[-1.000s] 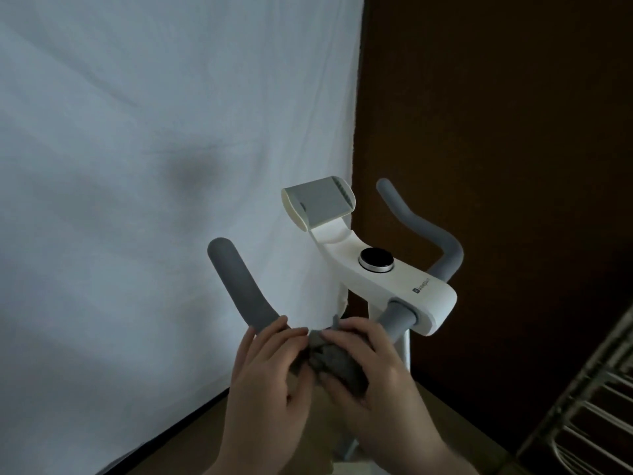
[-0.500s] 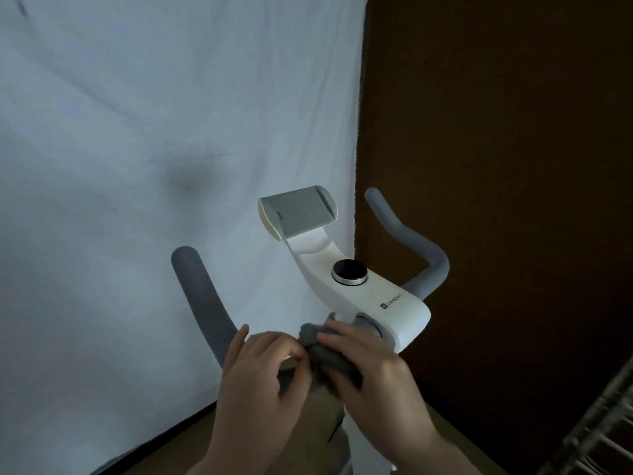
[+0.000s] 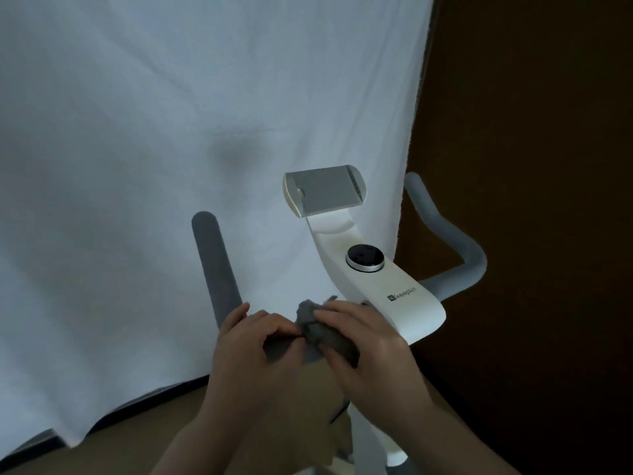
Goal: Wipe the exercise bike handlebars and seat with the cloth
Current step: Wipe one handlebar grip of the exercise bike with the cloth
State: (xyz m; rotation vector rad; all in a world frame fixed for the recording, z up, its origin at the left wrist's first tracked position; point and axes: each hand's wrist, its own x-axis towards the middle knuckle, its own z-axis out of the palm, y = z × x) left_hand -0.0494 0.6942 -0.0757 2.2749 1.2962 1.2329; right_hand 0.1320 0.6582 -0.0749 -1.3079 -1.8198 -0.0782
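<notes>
A white exercise bike console [image 3: 394, 296] carries a round black dial [image 3: 365, 257] and a grey device holder [image 3: 325, 190]. Its grey left handlebar [image 3: 214, 269] rises at centre left, and the right handlebar [image 3: 455, 252] curves up at the right. A crumpled grey cloth [image 3: 322, 332] is bunched over the left bar close to the console. My left hand [image 3: 253, 351] pinches the cloth's left part and my right hand [image 3: 370, 347] grips its right part. The seat is out of view.
A white sheet [image 3: 171, 149] hangs behind the bike and reaches down to the floor. A dark brown wall [image 3: 534, 132] fills the right side. The bike's white post [image 3: 376, 440] runs down below my hands.
The view has shifted, so the bike sits differently in frame. Both hands stay on the cloth at the inner end of the left handlebar, working it slightly.
</notes>
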